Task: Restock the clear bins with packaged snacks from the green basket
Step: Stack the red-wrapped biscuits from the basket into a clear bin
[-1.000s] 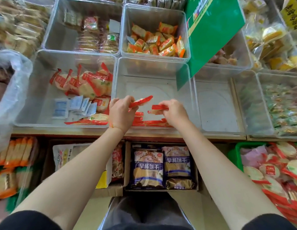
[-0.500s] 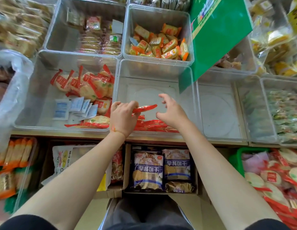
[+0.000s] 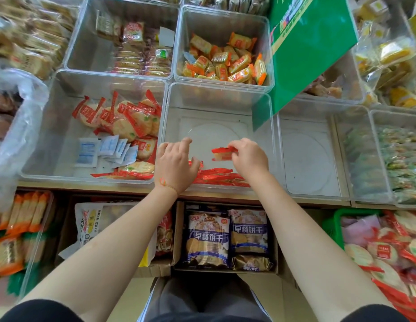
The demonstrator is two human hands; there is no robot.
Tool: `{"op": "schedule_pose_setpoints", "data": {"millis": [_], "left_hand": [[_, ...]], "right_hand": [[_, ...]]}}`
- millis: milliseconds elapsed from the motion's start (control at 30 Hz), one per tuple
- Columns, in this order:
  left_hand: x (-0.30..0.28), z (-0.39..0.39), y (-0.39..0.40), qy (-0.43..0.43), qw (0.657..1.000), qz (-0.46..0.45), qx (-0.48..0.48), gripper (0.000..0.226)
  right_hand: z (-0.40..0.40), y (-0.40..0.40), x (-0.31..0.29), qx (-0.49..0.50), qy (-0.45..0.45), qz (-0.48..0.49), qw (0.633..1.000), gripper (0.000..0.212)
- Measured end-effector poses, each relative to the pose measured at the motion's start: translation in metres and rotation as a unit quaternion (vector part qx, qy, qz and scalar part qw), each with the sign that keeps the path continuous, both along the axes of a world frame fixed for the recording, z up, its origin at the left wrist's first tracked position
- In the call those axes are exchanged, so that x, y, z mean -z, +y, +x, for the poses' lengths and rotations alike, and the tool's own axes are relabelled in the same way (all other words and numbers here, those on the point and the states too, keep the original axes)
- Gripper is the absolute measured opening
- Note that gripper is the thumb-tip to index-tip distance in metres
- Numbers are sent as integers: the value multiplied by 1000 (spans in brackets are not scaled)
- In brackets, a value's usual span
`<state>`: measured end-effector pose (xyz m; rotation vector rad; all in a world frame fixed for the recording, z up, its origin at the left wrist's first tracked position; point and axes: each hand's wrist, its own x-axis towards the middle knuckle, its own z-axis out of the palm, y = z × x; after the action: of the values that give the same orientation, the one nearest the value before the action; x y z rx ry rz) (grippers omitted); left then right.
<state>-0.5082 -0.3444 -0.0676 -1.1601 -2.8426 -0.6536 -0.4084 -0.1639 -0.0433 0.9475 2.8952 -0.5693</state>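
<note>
While both forearms reach up from the bottom edge, cardboard boxes of blue biscuit bags point(image 3: 208, 238) sit nearest, under the shelf. At the lower right the green basket point(image 3: 331, 226) is cut off by the frame edge, with red-wrapped crackers heaped in it. Above the shelf lip, the middle clear bin point(image 3: 216, 101) holds a low pile of red snack packs point(image 3: 219, 177) against its near wall. The left hand point(image 3: 174, 167) hovers over that pile with fingers loosely spread and gripping nothing; whether its palm touches the packs is hidden by the hand itself. The right hand point(image 3: 248, 156) pinches one red snack pack point(image 3: 223, 153) by its right end between thumb and fingertips, so the pack sticks out to the left of the grip, above the pile and clear of it. Left of this bin, another clear bin point(image 3: 63, 117) holds round crackers in red wrappers and small blue sachets. Farther back, a bin of orange packets point(image 3: 222, 63) stands behind the middle one, and a green sign point(image 3: 311, 47) covers part of the bins to the right; its print is too blurred to read.
</note>
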Motion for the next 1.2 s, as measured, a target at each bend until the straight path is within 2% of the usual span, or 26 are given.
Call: {"op": "schedule_pose_setpoints", "data": {"millis": [67,300,500,600,700,767,833,933,1100,1200], "left_hand": [[0,2,1,16,1000,-10,7,34],[-1,4,3,38,998,-45,11,24],[0,2,2,41,998,-36,10,26],[0,1,1,46,999,-26,13,30],[0,2,-1,31,999,-9,11,28],[-9,16,9,-19,1000,10,12,23],[-26,47,27,-61,997,37,30,23],[-52,108,54,-88,991,59,75,25],[-48,198,96,-162,980,-51,104,20],[-32,248,139,-201,961,-142,130,20]], "right_hand": [[4,-1,7,-7,-60,-24,998,34],[-5,-22,13,-30,-136,-178,974,39],[3,-22,5,-26,-132,-188,973,48],[18,-24,-2,-2,-90,-189,978,45],[43,-29,-15,41,38,-143,988,29],[66,-32,-29,73,114,-126,983,24],[93,-34,-38,93,147,-124,977,23],[137,-30,-41,133,146,-150,969,22],[227,16,-30,154,35,-220,963,21],[289,65,-19,162,0,-227,960,23]]}}
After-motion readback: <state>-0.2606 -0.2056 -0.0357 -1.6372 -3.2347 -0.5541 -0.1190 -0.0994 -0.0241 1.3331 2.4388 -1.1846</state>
